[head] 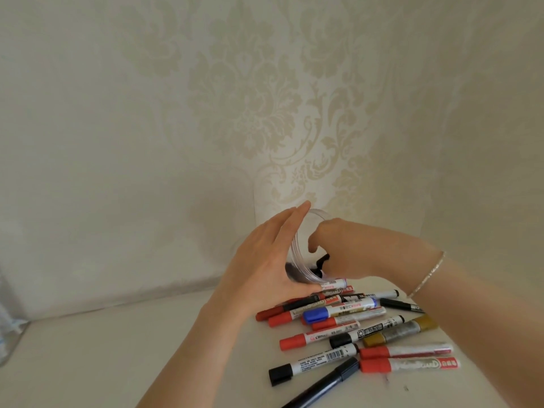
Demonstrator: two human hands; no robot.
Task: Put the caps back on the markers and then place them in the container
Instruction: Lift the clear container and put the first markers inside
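Observation:
My left hand (265,260) grips a clear plastic container (296,251) that is tipped on its side, mouth toward the right, just above the table. My right hand (347,248) reaches into that mouth with curled fingers and pinches a black-tipped marker (409,262), mostly hidden by the hand. A white marker (335,282) sticks out at the container's lower rim. Several capped markers (353,316) lie piled below and to the right: red, black, a blue-capped one (316,315) and a gold one (412,328).
A white table (117,363) meets a patterned cream wall (235,113) right behind the container. A long dark pen (323,384) lies at the pile's near edge. Something transparent (6,319) stands at the far left edge.

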